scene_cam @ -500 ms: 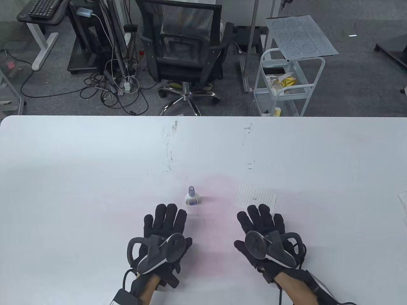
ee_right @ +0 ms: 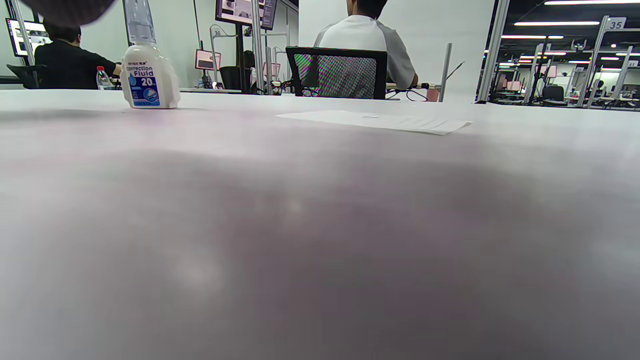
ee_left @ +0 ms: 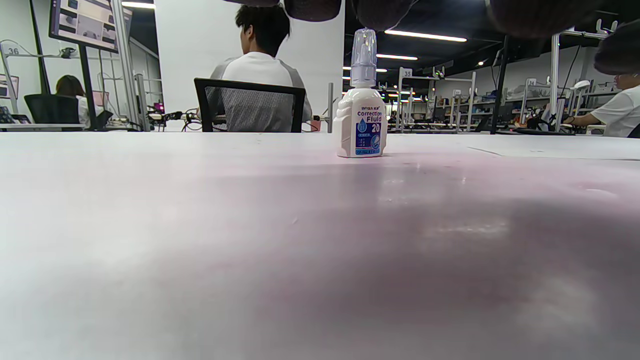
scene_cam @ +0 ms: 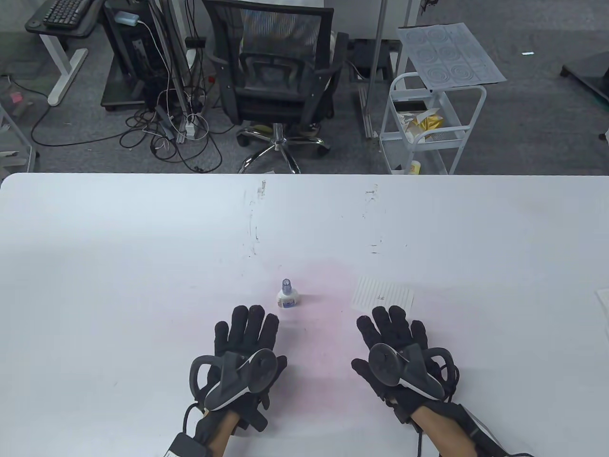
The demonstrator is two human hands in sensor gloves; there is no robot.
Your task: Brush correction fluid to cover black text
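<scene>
Barely shifted since the earlier frame: right hand (scene_cam: 397,350) nudged slightly rightward, left hand (scene_cam: 245,350) unmoved. Both flat on the table (scene_cam: 119,266), fingers spread, holding nothing. Correction fluid bottle (scene_cam: 287,296) upright, capped, just beyond left fingertips; lined paper (scene_cam: 383,294) just beyond right. Best to steady the bottle low, twist the cap off upright. Plenty of open surface all round, edges far off.

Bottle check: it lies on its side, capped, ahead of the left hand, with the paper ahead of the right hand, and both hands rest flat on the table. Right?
Not quite. The bottle stands upright, as the left wrist view shows. The rest holds: it is capped, ahead of the left hand, the paper lies ahead of the right hand, and both hands rest flat on the table.
</scene>
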